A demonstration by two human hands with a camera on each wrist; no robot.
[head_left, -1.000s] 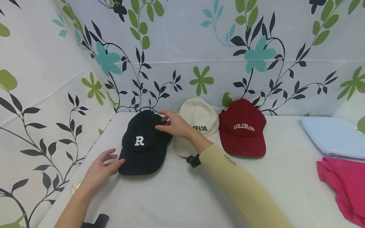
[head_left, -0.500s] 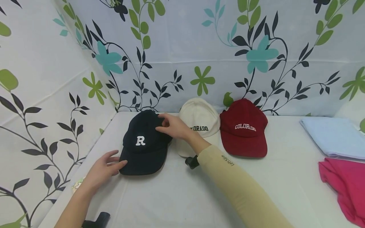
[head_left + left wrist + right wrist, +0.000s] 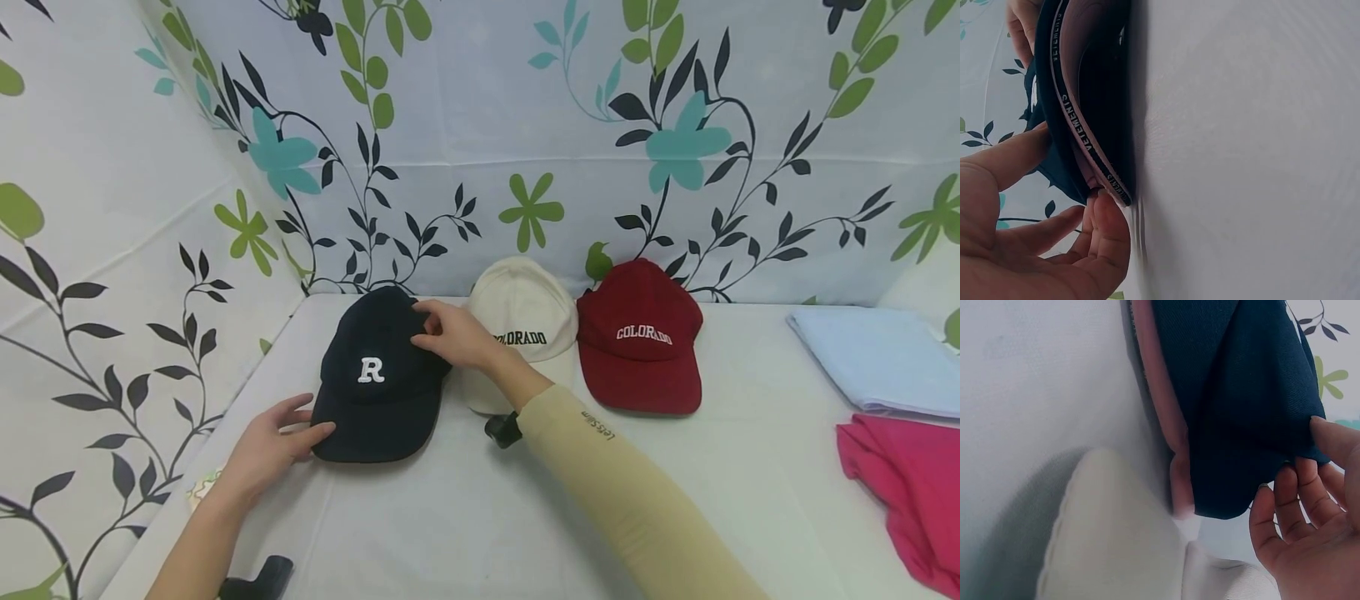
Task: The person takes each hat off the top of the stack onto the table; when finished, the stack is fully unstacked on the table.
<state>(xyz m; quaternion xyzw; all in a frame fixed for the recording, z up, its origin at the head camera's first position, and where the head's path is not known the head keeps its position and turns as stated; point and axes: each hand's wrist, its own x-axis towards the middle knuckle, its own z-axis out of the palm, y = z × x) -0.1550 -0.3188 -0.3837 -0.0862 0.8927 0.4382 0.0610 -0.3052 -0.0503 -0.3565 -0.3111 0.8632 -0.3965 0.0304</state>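
Note:
A dark navy baseball cap (image 3: pixel 378 383) with a white letter R on its front stands at the table's left, brim toward me. My left hand (image 3: pixel 270 442) holds the cap's left side by the brim; in the left wrist view, its thumb (image 3: pixel 1016 150) lies on the outside and curled fingers (image 3: pixel 1107 231) are at the sweatband's edge. High on the right side, my right hand (image 3: pixel 457 333) pinches the crown, thumb outside and fingers curled at the lower edge of the fabric in the right wrist view. Lettered tape and a pink lining show inside the cap (image 3: pixel 1075 119).
Close to its right stands a cream cap (image 3: pixel 521 304), partly hidden by my right forearm, then a dark red cap (image 3: pixel 637 333). Folded light blue cloth (image 3: pixel 877 358) and a crumpled pink cloth (image 3: pixel 915 492) lie at the right. Leaf-patterned fabric (image 3: pixel 450 125) hangs behind the white table (image 3: pixel 420 533).
My right hand's thumb and index finger have come closer together on the crown. The left hand has shifted slightly right along the brim. The caps stay almost where they were.

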